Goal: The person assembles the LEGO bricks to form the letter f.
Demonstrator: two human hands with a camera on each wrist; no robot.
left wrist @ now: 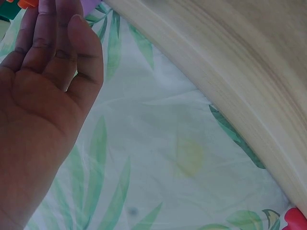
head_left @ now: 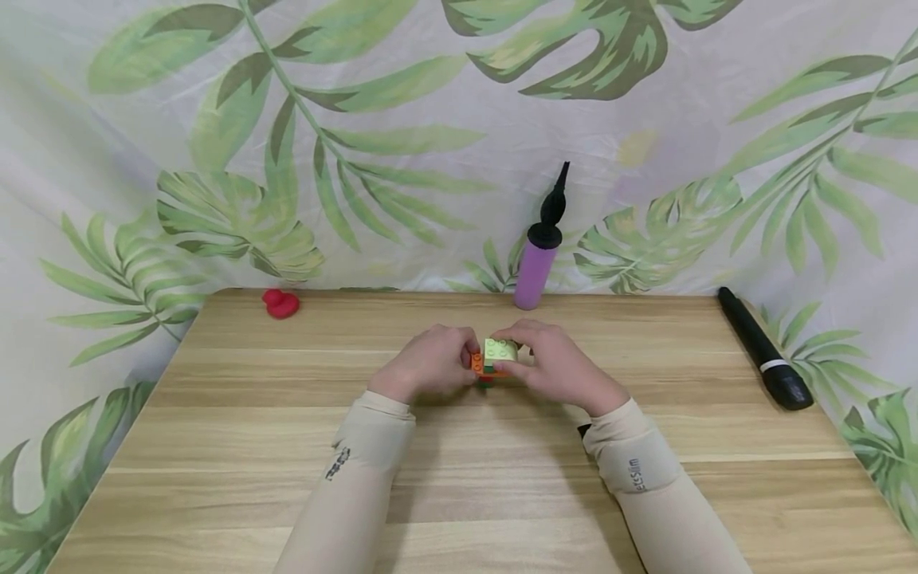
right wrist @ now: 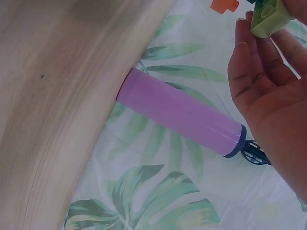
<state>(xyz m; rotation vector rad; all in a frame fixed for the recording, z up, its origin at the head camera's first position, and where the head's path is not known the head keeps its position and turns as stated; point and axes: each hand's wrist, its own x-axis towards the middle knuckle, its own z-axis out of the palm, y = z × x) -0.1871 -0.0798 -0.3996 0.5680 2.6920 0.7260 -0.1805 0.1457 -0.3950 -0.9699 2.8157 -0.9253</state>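
Note:
A small stack of toy bricks is held between both hands, above the middle of the wooden table. On top sits a light green brick (head_left: 500,351) with round studs, which the right hand (head_left: 558,368) grips between thumb and fingers. Beneath it an orange brick (head_left: 476,363) sticks out to the left, and the left hand (head_left: 435,360) pinches it at that end. Bits of darker green and red show lower in the stack, mostly hidden by the fingers. In the right wrist view the light green brick (right wrist: 268,20) lies against the fingertips; an orange piece (right wrist: 224,5) shows beside it.
A purple hand pump (head_left: 536,267) with a black nozzle stands at the table's back edge. A red rubber duck (head_left: 281,304) sits at the back left. Along the right edge lies a black microphone (head_left: 763,347). Behind the wooden table (head_left: 251,446) hangs a leaf-patterned cloth.

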